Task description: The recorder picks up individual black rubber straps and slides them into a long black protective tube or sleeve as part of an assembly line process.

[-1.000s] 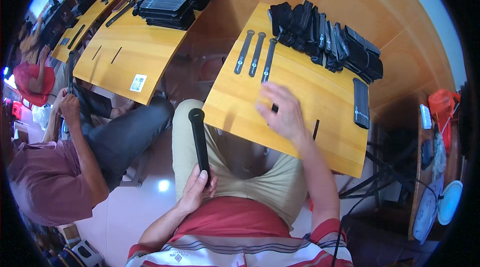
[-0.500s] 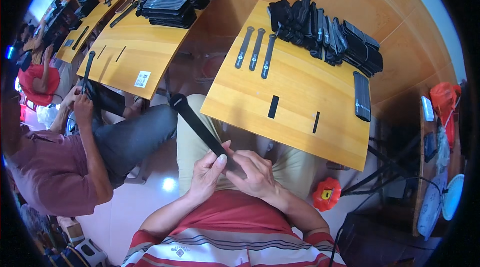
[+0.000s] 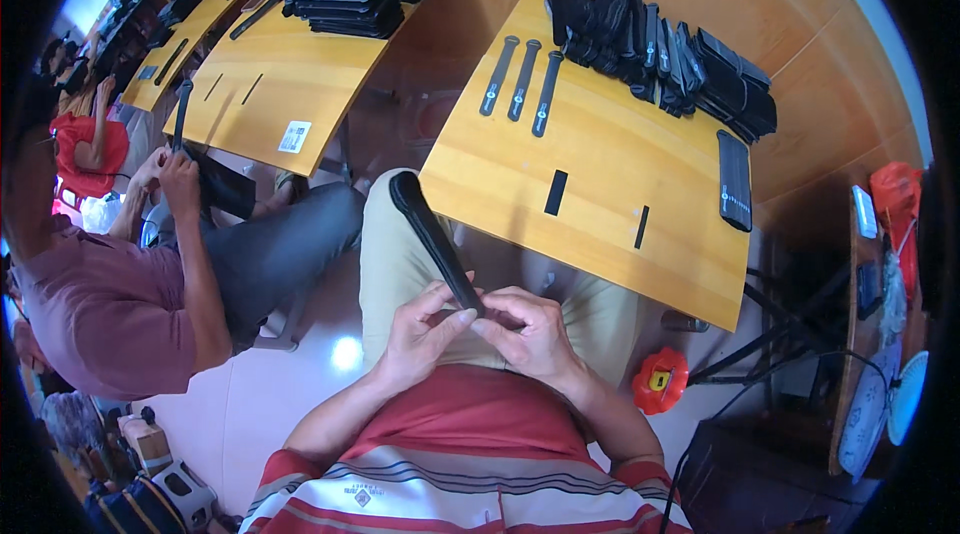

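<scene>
A long black strap [image 3: 437,239] with a rounded, wider far end slants up and to the left over my lap. Its near end is pinched between the fingertips of both hands. My left hand [image 3: 425,329] closes on it from the left, thumb on top. From the right, my right hand [image 3: 532,331] grips the same end, fingers curled. Three dark grey straps with rounded heads, the nearest one a strap [image 3: 547,94], lie side by side on the wooden table [image 3: 490,169] in front of me. A stacked bundle of straps [image 3: 734,184] rests at its right edge.
Piled black straps [image 3: 640,49] line the table's far side. Two dark marks, one a black rectangle [image 3: 556,192], show on its top. To the left, a co-worker [image 3: 120,324] handles a strap by another table [image 3: 300,74]. A red flower-shaped dish [image 3: 660,381] sits low on the right.
The strap has turned in my hands, so its broad face shows less. My right hand has shifted slightly right, and my fingertips now meet at the near end. The whole view has moved a little.
</scene>
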The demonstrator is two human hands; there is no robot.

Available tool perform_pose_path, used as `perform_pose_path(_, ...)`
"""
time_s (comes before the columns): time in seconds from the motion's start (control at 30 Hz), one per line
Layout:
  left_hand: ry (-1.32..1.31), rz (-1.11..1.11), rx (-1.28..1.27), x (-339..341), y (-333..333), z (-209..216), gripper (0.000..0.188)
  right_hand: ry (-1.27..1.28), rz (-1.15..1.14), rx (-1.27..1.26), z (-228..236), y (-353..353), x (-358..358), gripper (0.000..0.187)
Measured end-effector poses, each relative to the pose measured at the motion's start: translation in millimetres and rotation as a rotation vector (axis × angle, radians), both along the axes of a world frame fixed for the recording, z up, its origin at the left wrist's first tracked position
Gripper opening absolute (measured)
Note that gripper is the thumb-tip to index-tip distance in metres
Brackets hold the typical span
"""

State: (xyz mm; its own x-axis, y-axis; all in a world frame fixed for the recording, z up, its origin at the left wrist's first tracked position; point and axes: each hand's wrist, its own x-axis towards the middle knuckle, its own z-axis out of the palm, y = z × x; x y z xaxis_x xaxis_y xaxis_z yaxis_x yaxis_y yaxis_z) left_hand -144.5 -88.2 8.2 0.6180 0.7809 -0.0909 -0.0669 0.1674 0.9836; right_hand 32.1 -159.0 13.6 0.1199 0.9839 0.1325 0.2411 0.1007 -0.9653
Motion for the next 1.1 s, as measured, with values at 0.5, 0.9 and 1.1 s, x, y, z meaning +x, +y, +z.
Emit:
perform_pose_path(0.5, 0.095, -0.061, -0.018, -5, -5, -8, 0.037, -0.125, 0.079, 0.071, -5, -12, 7, 0.012)
perform_pose_path(0.9, 0.048, -0.122, -0.095, -5, 7, -9, 0.038, -0.105, 0.221, 0.049, -10, -2, 20, 0.011)
perform_pose_path(1.1, 0.023, -0.131, -0.107, -3, 7, -12, 0.038, -0.081, 0.217, 0.031, -12, -1, 21, 0.010)
